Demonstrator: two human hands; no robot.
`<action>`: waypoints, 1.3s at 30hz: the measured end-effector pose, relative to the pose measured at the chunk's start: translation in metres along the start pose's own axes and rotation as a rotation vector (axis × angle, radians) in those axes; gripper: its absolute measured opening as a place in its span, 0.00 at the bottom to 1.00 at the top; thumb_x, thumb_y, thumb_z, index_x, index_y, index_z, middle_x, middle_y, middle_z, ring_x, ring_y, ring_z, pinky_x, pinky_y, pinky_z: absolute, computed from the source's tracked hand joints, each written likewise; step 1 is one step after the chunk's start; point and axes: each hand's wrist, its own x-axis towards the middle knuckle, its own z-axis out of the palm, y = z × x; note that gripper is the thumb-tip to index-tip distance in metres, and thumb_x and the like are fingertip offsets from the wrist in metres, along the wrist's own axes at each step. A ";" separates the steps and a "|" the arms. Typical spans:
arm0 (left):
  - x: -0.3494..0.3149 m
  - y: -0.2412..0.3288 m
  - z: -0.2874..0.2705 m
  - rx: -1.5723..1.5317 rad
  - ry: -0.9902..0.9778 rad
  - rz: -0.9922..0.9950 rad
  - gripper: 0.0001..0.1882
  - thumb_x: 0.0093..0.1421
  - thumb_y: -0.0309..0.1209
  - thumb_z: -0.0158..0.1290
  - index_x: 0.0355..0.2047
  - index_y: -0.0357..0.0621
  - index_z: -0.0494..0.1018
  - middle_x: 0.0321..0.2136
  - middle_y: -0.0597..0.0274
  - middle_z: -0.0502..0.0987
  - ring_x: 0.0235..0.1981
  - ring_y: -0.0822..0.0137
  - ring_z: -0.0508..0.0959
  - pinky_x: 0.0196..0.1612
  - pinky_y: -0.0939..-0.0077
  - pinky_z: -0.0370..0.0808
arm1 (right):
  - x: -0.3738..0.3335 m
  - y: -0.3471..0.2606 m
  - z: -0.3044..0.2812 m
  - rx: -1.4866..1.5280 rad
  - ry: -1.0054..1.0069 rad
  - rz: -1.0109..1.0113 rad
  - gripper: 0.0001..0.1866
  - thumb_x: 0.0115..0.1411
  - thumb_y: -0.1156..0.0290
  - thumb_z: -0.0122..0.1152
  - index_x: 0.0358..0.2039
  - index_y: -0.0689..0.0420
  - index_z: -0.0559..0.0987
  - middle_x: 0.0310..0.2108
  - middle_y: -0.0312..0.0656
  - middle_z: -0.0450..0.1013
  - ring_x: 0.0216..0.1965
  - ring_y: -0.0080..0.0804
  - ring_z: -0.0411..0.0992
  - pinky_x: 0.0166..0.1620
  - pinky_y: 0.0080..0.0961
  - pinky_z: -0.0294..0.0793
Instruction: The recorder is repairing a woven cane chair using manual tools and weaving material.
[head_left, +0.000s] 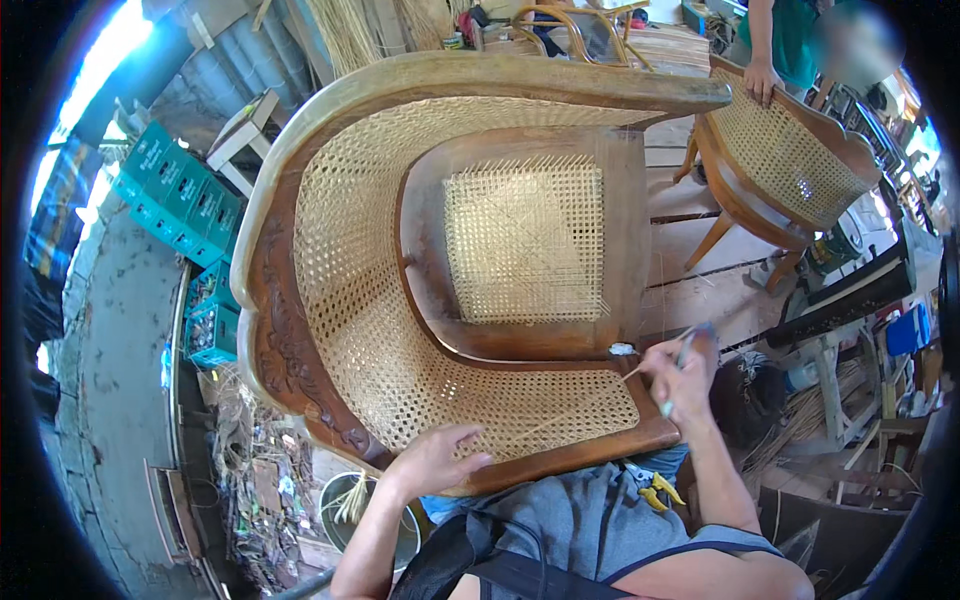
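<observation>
A carved wooden armchair (pixel 300 330) with woven cane panels lies tipped toward me, its partly woven seat (pixel 525 240) facing up. My left hand (pixel 435 458) rests on the near cane panel and its wooden rail, fingers spread, holding nothing. My right hand (pixel 685 375) is at the chair's right near corner, pinching a thin cane strand (pixel 632 374) and gripping a slim metal tool (pixel 684 350) that sticks up between the fingers. A small pale object (pixel 621 349) lies on the seat frame just left of that hand.
A second cane chair (pixel 775 160) stands at the upper right with another person's hand (pixel 760 80) on its back. Green crates (pixel 180 195) are stacked at left. A metal basin (pixel 350 510) and yellow-handled pliers (pixel 655 492) lie near my lap. Wooden planks (pixel 700 260) form the floor.
</observation>
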 end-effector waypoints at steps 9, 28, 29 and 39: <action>0.073 0.044 0.088 -0.013 0.186 0.494 0.23 0.62 0.39 0.54 0.53 0.40 0.71 0.42 0.43 0.78 0.44 0.49 0.78 0.49 0.62 0.74 | -0.047 0.045 0.055 0.028 -0.229 0.047 0.05 0.61 0.73 0.61 0.32 0.61 0.79 0.23 0.38 0.77 0.12 0.12 0.62 0.15 0.13 0.58; 0.061 0.032 0.113 -0.312 0.162 0.241 0.11 0.58 0.28 0.50 0.38 0.39 0.78 0.32 0.47 0.80 0.34 0.53 0.81 0.39 0.64 0.77 | -0.041 0.051 0.039 -0.128 -0.299 0.022 0.07 0.62 0.72 0.61 0.37 0.62 0.75 0.28 0.43 0.79 0.14 0.12 0.61 0.16 0.11 0.59; 0.058 0.035 0.112 -0.286 0.154 0.229 0.11 0.58 0.29 0.51 0.38 0.38 0.78 0.32 0.48 0.81 0.34 0.54 0.82 0.39 0.64 0.77 | -0.043 0.054 0.036 -0.114 -0.296 0.024 0.08 0.62 0.72 0.61 0.37 0.62 0.75 0.28 0.43 0.79 0.14 0.12 0.61 0.16 0.11 0.59; 0.059 0.030 0.112 -0.287 0.138 0.200 0.12 0.59 0.33 0.53 0.39 0.39 0.78 0.29 0.46 0.80 0.30 0.54 0.81 0.34 0.64 0.77 | -0.039 0.053 0.040 -0.092 -0.295 0.037 0.07 0.61 0.73 0.61 0.36 0.62 0.74 0.29 0.44 0.79 0.13 0.12 0.61 0.16 0.11 0.58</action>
